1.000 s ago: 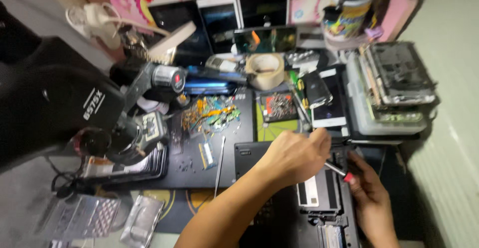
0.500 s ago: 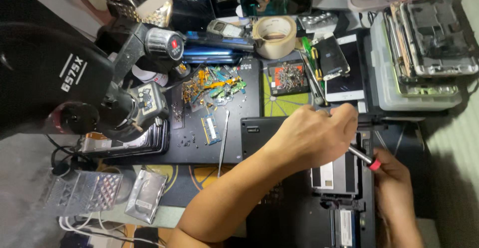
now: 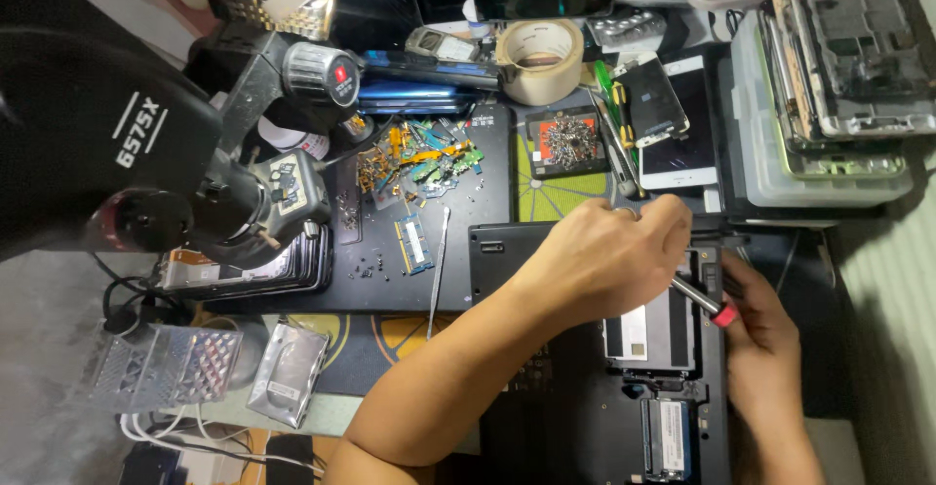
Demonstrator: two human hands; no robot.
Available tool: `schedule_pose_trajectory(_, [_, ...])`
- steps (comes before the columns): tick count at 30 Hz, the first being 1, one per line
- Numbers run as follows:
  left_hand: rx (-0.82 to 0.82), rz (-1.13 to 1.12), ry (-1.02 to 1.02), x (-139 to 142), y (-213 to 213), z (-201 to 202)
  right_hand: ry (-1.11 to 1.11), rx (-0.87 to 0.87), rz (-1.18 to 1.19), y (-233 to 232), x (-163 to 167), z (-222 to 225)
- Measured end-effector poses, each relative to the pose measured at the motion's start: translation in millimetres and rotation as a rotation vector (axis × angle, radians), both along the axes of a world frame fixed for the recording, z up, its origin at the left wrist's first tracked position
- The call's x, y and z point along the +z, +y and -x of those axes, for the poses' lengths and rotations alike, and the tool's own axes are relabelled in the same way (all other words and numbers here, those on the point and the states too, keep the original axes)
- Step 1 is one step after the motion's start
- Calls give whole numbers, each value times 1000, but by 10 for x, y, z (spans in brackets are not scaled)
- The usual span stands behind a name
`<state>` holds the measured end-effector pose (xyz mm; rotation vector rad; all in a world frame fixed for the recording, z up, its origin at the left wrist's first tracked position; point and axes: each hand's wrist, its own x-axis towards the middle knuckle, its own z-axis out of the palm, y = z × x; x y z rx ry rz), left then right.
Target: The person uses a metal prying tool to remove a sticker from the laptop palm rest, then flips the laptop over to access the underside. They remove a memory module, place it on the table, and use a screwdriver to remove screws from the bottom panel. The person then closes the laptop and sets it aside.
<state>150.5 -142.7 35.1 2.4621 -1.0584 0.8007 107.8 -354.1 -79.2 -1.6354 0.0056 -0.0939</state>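
Note:
A black laptop (image 3: 585, 417) lies bottom side up with its cover off, showing a silver drive (image 3: 648, 334) and a memory module (image 3: 666, 436). My left arm crosses over it from the lower left. My left hand (image 3: 604, 261) is curled over the laptop's far edge and closes over the front of a screwdriver (image 3: 704, 302). The tip is hidden beneath it. My right hand (image 3: 765, 334) grips the screwdriver's red-capped rear end at the laptop's right edge.
A large black microscope (image 3: 146, 154) stands on the left. The black mat (image 3: 409, 280) holds tweezers (image 3: 437, 266), a memory stick (image 3: 414, 243), loose screws and orange flex parts (image 3: 419, 154). Behind are a tape roll (image 3: 539, 56), phones (image 3: 668, 115) and stacked trays (image 3: 829, 105).
The view has tilted down and come closer, so the desk's back has slid out of frame. Both hands stay on the screwdriver at the laptop's right side.

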Motion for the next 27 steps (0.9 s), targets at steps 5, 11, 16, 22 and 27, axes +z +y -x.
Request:
schedule_pose_trajectory(5, [73,-117,-11,22,-23,-15,-26,-16,15,-1,-24,28])
schedule_pose_trajectory(11, [107,-140,16,86,-42,-8,-33,5,36,-87,-117,9])
schedule_pose_trajectory(16, [60,-68,46,163,39,26,-49,35,38,-105,-217,9])
schedule_pose_trajectory(22, [-2,-101,85,219,91,-12,86,31,29,-40,-174,46])
schedule_pose_trajectory(27, [0,-108,107,229,87,-16,36,75,-43,11,-84,47])
